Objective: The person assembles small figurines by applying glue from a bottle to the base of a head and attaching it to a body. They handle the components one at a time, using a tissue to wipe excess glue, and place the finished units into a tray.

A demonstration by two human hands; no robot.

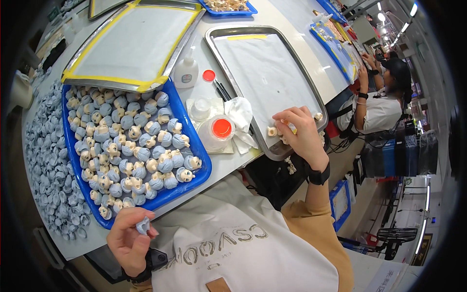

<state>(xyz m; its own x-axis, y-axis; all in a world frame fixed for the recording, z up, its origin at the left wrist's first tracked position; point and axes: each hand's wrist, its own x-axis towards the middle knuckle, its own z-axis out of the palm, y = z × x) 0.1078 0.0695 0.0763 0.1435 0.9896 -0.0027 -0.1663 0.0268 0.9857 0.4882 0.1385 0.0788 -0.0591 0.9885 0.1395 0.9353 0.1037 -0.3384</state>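
Observation:
Near the front corner of the blue tray, my left hand (130, 239) pinches a small grey-blue doll hair piece (143, 225) between thumb and fingers. My right hand (304, 136) reaches over the near end of a metal tray (318, 92), its fingers bent around a small cream doll head part, mostly hidden by them. Another cream doll head part (272, 131) lies beside those fingertips, and several more sit under the hand. The blue tray (208, 170) holds many small doll heads (134, 132) with grey-blue hair and painted eyes.
Loose grey-blue hair pieces (48, 160) are heaped on the table at the left. A yellow-taped tray (131, 44) overlaps the blue tray's far edge. Between the trays stand a white bottle (187, 73), a red-topped jar (214, 134) and crumpled tissue (238, 114). Another person (382, 104) sits at the right.

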